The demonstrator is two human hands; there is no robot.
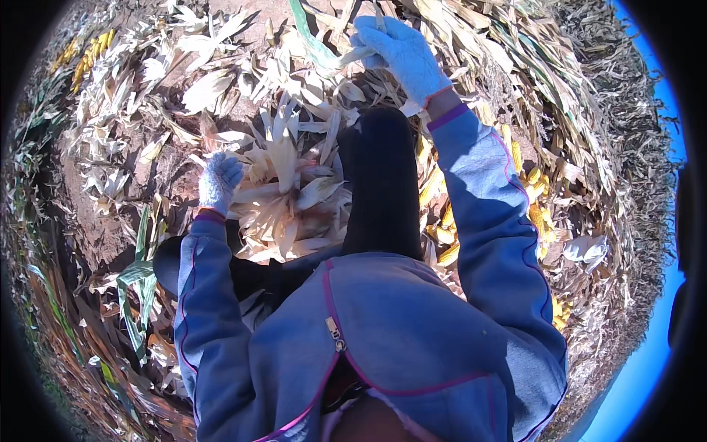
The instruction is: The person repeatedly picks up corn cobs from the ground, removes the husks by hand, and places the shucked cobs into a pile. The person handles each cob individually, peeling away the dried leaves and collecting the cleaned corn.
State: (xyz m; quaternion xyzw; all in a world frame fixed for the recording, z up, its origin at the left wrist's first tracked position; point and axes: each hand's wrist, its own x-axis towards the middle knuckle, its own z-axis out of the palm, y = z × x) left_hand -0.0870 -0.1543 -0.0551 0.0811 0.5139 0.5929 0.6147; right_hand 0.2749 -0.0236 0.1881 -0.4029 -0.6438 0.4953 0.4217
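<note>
My right hand (pixel 396 52), in a white work glove, reaches out at the top centre. Its fingers are curled around a pale dry piece of corn plant, a husk or stalk, beside a green corn leaf (pixel 312 41). My left hand (pixel 220 178), gloved too, hangs lower on the left with bent fingers over the ground; whether it holds anything does not show. Between my hands lies a heap of pale corn husks (pixel 284 160). Yellow corn cobs (pixel 538 204) lie on the ground right of my right sleeve, and others (pixel 444 232) lie between that sleeve and my dark-clothed leg.
Dry corn stalks (pixel 530 72) lie in a thick band at the upper right. More yellow cobs (pixel 94 52) are piled at the far upper left. Green leaves (pixel 138 282) lie beside my left arm. Husks are scattered over the bare soil (pixel 91 204), and my bent legs (pixel 381 188) are in front.
</note>
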